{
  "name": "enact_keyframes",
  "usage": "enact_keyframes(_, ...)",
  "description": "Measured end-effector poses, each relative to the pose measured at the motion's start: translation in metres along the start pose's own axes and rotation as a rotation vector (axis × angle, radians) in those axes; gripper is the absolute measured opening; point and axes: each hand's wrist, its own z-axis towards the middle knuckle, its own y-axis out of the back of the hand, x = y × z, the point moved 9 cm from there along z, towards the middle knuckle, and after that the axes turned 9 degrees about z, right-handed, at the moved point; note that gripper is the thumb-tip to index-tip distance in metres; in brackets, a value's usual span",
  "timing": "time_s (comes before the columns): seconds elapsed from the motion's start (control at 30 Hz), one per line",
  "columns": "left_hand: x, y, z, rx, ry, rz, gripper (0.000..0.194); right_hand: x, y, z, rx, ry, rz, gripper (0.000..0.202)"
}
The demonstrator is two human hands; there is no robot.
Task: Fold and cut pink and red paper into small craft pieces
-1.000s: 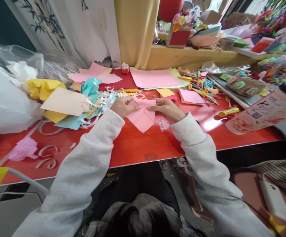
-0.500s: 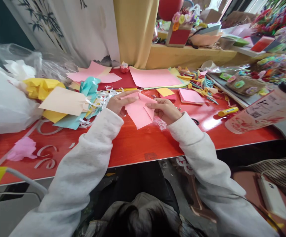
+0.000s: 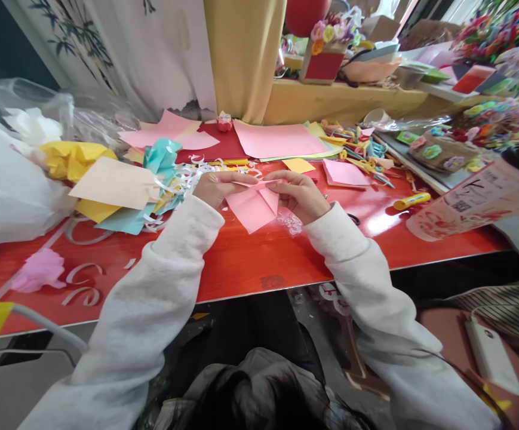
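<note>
Between my hands, just over the red table (image 3: 241, 269), is a pink sheet of paper (image 3: 252, 209) with folds in it. My left hand (image 3: 214, 188) pinches its upper left edge. On the other side, my right hand (image 3: 297, 194) grips the upper right, fingers closed around a folded flap. The paper's lower corner points down toward me. Its top part is bent over and partly hidden by my fingers. Behind the hands lie a yellow square of paper (image 3: 298, 165) and a stack of pink squares (image 3: 345, 173).
Crumpled paper (image 3: 73, 160), a beige card (image 3: 113, 185) and a white plastic bag (image 3: 12, 179) crowd the left. A pink-labelled cup (image 3: 469, 203) tilts at the right, near a yellow glue-stick-like tube (image 3: 411, 201). Large pink sheets (image 3: 279, 138) lie at the back.
The paper's top part has been bent over toward me, and it looks shorter. My right fingers have moved up and inward along the upper edge, closer to the left hand.
</note>
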Motion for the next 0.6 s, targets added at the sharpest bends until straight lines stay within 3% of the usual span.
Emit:
enact_keyframes(0.2, -0.011, -0.011, -0.015, 0.181, 0.058, -0.007, 0.023, 0.001, 0.004, 0.002, -0.011, 0.034, -0.001, 0.016)
enact_keyframes(0.4, -0.003, -0.004, -0.005, 0.102, 0.005, 0.262, 0.032, -0.002, -0.001, 0.002, 0.027, -0.001, -0.08, 0.013)
enact_keyframes(0.6, 0.003, -0.004, 0.003, 0.054, -0.027, 0.305, 0.036, -0.004, 0.0, 0.002, -0.017, -0.045, -0.068, 0.021)
